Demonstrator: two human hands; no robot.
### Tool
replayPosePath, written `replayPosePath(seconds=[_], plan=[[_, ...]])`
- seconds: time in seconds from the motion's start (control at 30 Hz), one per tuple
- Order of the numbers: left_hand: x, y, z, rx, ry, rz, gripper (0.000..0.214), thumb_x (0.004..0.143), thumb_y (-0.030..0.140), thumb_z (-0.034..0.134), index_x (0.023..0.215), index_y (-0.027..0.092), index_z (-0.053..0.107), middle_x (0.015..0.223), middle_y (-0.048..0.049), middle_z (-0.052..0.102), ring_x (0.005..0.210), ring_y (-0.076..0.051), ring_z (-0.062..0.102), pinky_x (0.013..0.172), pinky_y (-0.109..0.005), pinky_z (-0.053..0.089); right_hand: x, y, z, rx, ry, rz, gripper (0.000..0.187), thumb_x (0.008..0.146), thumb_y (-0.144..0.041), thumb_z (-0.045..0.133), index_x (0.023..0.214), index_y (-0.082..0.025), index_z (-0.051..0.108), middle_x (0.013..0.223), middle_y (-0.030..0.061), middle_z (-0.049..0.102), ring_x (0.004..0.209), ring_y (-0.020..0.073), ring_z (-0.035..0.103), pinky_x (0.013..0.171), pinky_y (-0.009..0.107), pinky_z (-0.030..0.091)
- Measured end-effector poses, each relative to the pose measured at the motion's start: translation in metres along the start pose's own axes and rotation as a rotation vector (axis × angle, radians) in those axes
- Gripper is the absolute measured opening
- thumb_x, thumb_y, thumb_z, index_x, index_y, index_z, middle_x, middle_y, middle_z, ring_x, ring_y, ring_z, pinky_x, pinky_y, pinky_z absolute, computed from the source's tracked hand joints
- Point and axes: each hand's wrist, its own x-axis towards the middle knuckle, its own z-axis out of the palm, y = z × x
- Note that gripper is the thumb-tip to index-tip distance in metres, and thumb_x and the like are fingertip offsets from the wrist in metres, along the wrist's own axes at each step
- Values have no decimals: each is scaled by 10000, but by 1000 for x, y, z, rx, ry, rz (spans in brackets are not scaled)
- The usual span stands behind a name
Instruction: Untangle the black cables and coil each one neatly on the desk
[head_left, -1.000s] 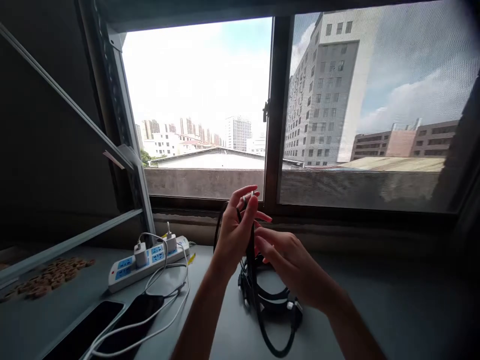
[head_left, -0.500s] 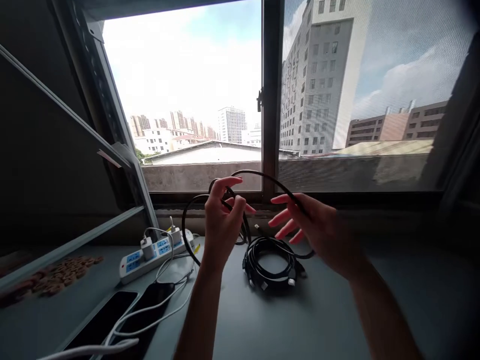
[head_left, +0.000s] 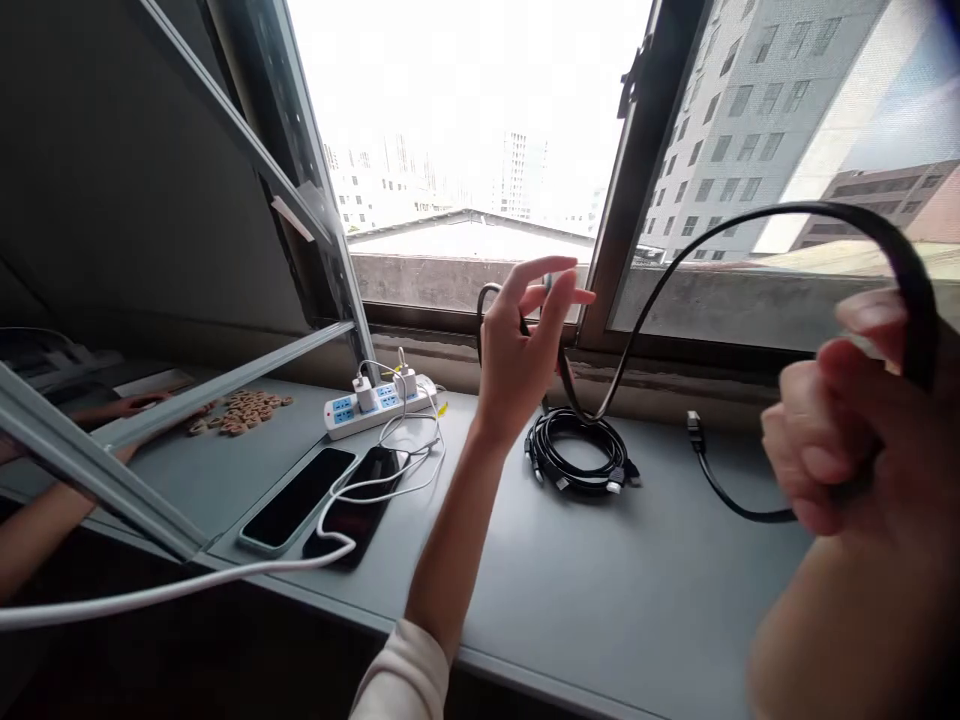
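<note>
A long black cable (head_left: 720,225) stretches in an arc between my two hands. My left hand (head_left: 525,350) is raised in front of the window and pinches one end of the cable, with a small loop behind its fingers. My right hand (head_left: 862,430) is close to the camera and blurred, its fingers curled round the cable's other part. The free plug end (head_left: 694,425) lies on the grey table (head_left: 600,600). A coiled bundle of black cables (head_left: 577,455) rests on the table below my left hand.
A white power strip (head_left: 379,400) with chargers sits near the window. Two phones (head_left: 326,495) lie on white charging leads. Small brown pieces (head_left: 240,410) are scattered at the left, beyond a metal shelf frame (head_left: 225,380). Another person's arm (head_left: 37,545) shows at far left.
My right hand has pulled the cable out to the right and toward the camera, stretching it into a wide arc. The view has swung left and back; my left hand stays raised.
</note>
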Motion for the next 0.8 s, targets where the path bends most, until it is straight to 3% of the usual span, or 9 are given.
replayPosePath(seconds=[0.1, 0.3, 0.43, 0.53, 0.63, 0.8], plan=[[-6, 2, 9, -27, -58, -27, 200, 931, 349, 427, 1022, 239, 568, 722, 1, 596, 336, -35, 377, 329, -176, 250, -1, -1, 10, -18, -73, -52, 58, 857, -270, 619, 874, -287, 566, 399, -58, 389, 218, 95, 313, 169, 154, 266], [-10, 3, 14, 68, -156, -35, 184, 932, 307, 438, 1047, 229, 559, 581, 33, 567, 319, -37, 298, 354, -179, 223, 14, 12, 16, -144, -27, -84, 93, 824, -290, 661, 876, -235, 606, 426, -75, 400, 238, 58, 353, 198, 114, 193], [-6, 1, 8, 132, -112, -1, 195, 916, 324, 480, 1063, 220, 556, 454, 56, 467, 324, -64, 352, 359, -187, 244, 25, 20, 9, -308, 25, -91, 133, 824, -293, 656, 922, -203, 651, 506, -14, 543, 288, 70, 435, 240, 124, 223], [0, -2, 1, 174, -47, 37, 206, 898, 367, 517, 1033, 222, 574, 372, 84, 326, 300, -74, 351, 339, -188, 230, 25, 16, 0, -334, 126, -112, 126, 817, -280, 661, 918, -205, 673, 479, -18, 529, 280, 65, 414, 253, 137, 204], [6, -4, -8, 175, 21, 47, 218, 883, 410, 535, 1003, 234, 583, 373, 91, 312, 267, -65, 321, 302, -184, 190, 23, 9, -9, -327, 212, -144, 110, 820, -288, 657, 892, -210, 685, 447, -28, 500, 262, 59, 375, 254, 149, 185], [11, -5, -15, 122, 76, 75, 217, 911, 406, 474, 903, 235, 607, 359, 92, 244, 240, -65, 257, 263, -192, 164, 26, 10, -14, -277, 161, -150, 217, 852, -275, 604, 1057, -229, 658, 497, -31, 540, 268, 42, 362, 260, 136, 187]])
